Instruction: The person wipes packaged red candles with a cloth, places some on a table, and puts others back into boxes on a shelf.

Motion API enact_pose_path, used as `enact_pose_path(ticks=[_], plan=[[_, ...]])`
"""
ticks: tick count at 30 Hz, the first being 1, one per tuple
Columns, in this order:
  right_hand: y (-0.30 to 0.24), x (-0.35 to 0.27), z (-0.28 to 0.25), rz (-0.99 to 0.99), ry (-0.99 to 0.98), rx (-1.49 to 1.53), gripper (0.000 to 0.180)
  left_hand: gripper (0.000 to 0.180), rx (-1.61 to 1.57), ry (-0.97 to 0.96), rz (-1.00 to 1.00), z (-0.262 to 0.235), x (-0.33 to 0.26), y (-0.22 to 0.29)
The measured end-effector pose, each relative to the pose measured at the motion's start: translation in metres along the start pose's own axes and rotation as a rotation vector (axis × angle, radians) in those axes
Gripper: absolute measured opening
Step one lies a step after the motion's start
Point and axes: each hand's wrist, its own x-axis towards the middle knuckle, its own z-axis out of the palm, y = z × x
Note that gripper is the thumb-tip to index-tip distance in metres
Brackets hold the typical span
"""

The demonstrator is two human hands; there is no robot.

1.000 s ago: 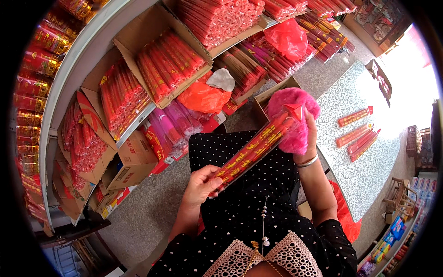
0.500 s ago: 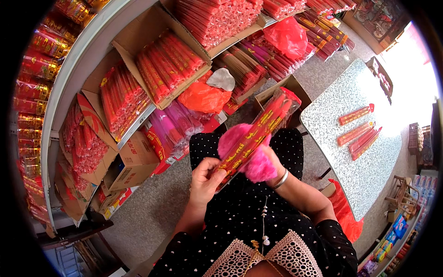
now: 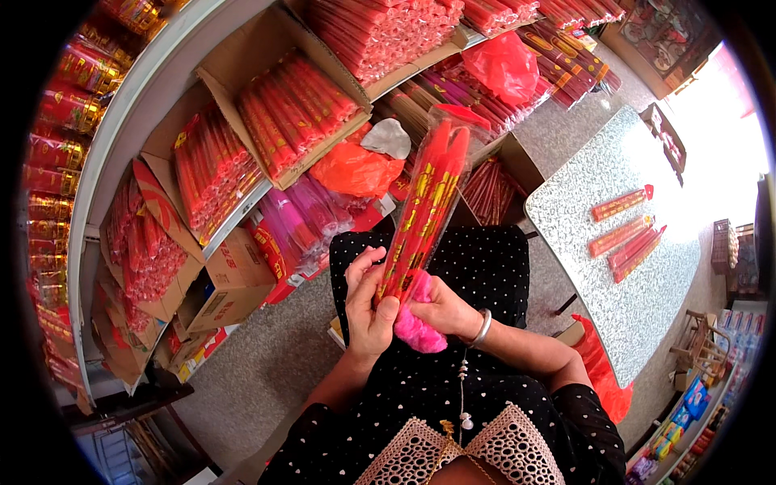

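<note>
Left fingers (image 3: 387,310) are gripping a red candle pack (image 3: 428,198) — right fingers (image 3: 435,301) are clutching fuzzy pink cloth (image 3: 422,335) just beside 'em.

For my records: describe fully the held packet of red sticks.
The packet is a long, clear, plastic-looking sleeve around at least two red sticks with tapered tips and gold markings. It tilts, its far end toward the picture's upper right. The left hand grips its near end; the right hand holds a fluffy pink cloth against it.
</note>
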Motion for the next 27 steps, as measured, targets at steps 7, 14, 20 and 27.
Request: enact_pose_path(ticks=[7,14,20,27], plan=[[-0.002,-0.001,-0.001,-0.026,-0.049,-0.348,0.015,0.029,-0.156,0.045,-0.045,0.003,0.001,-0.008],[-0.015,-0.003,-0.003,-0.025,-0.094,-0.485,0.017,0.024,-0.404,0.064,-0.358,0.007,-0.007,-0.009],[-0.017,-0.001,-0.007,-0.145,-0.230,-0.579,0.017,0.025,-0.611,0.072,-0.431,0.000,0.006,-0.010],[-0.038,-0.005,-0.021,-0.160,-0.285,-0.631,0.016,0.023,-0.692,0.119,-0.403,-0.011,0.013,-0.024]])
